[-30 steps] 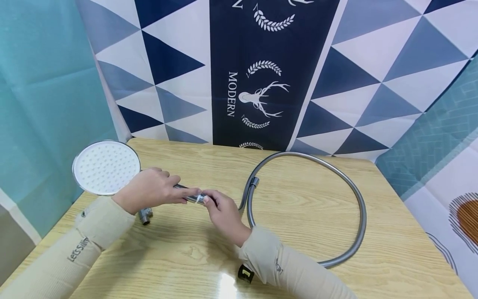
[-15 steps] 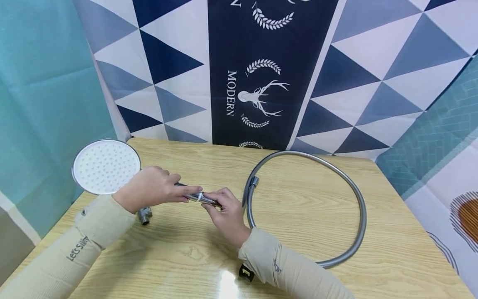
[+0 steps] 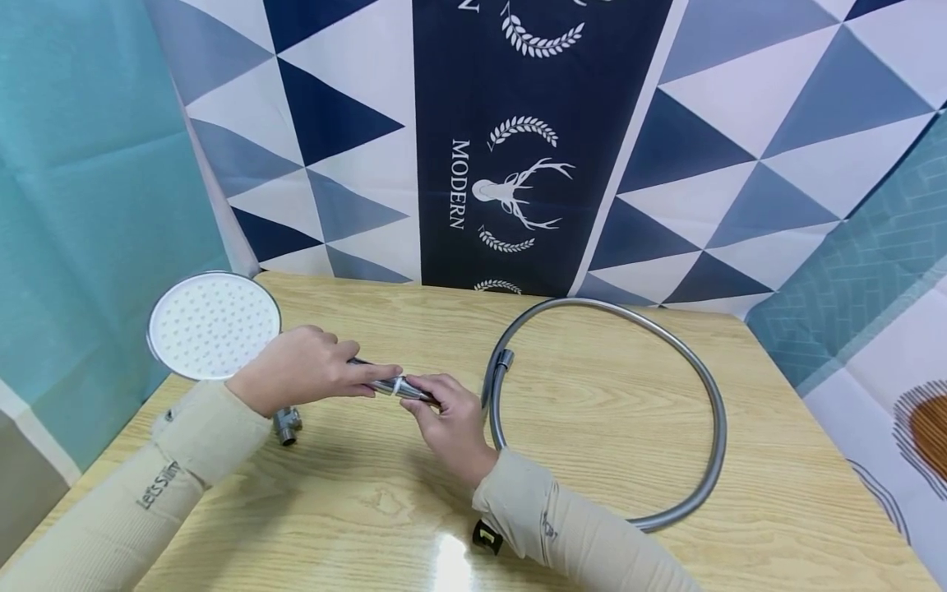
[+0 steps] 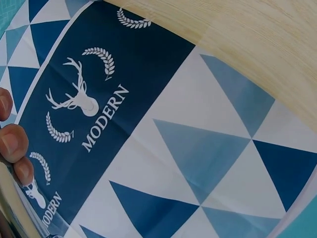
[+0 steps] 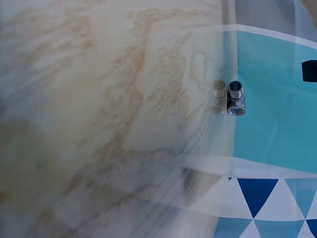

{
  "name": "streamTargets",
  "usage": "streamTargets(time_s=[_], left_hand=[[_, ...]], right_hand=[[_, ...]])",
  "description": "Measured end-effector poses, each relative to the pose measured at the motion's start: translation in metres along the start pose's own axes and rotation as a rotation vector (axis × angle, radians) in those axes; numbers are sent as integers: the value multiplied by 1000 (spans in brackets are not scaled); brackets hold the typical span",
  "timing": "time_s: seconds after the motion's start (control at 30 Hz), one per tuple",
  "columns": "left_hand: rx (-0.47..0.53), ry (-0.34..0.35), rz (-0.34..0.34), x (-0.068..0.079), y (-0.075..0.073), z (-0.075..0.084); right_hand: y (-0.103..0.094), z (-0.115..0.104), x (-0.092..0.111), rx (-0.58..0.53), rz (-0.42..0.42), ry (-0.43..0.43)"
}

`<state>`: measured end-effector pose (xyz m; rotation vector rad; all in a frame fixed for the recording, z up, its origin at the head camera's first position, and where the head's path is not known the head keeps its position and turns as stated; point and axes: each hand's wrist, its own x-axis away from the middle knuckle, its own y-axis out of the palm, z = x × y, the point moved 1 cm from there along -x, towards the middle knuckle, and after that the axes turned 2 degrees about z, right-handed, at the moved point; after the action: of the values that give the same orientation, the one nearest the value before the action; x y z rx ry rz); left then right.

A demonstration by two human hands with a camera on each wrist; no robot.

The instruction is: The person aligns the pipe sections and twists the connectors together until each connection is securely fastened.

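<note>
In the head view my left hand point(image 3: 299, 374) grips the chrome handle of a round shower head point(image 3: 214, 325), its white nozzle face turned up. The forefinger lies along the handle point(image 3: 381, 385). A white ring point(image 3: 398, 386) shows at the handle's end. Just right of it, my right hand point(image 3: 453, 419) pinches the tapered chrome end of a grey shower hose point(image 3: 716, 411) with thumb and fingers. In the left wrist view, left fingertips point(image 4: 14, 143) rest over the shiny handle point(image 4: 15, 206). The right wrist view does not show the right hand's fingers.
A small chrome threaded fitting point(image 3: 287, 425) stands on the wooden table point(image 3: 355, 501) below the left hand; the right wrist view shows its openings. The hose loops over the table's right half, its other end point(image 3: 506, 358) near the right hand. Patterned cloth point(image 3: 340, 164) hangs behind.
The right fingers have slid slightly right and shifted on the hose end, so more of its tapered chrome shows beside the white ring. The shower head has risen a little.
</note>
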<state>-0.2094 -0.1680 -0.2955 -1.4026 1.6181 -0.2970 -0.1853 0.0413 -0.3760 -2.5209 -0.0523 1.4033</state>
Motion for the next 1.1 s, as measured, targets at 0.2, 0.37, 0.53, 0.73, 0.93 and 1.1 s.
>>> streamTargets(time_s=[0.2,0.37,0.53,0.73,0.93,1.1], left_hand=[[-3,11,8,-2,2,-1],[-6,19,6,-2,1,-1],[-6,22,6,-2,1,0],[-11,23,9,-3,0,1],[-18,21,1,-3,0,3],[-30,15,-2,-2,-3,7]], right_hand=[[-3,-2,-2,21,-37,16],[-2,-2,-2,24,-46,25],[-1,-1,-1,31,-61,35],[-4,-3,-2,76,-105,61],[-7,-5,-5,80,-196,163],[-7,-7,-2,16,-233,222]])
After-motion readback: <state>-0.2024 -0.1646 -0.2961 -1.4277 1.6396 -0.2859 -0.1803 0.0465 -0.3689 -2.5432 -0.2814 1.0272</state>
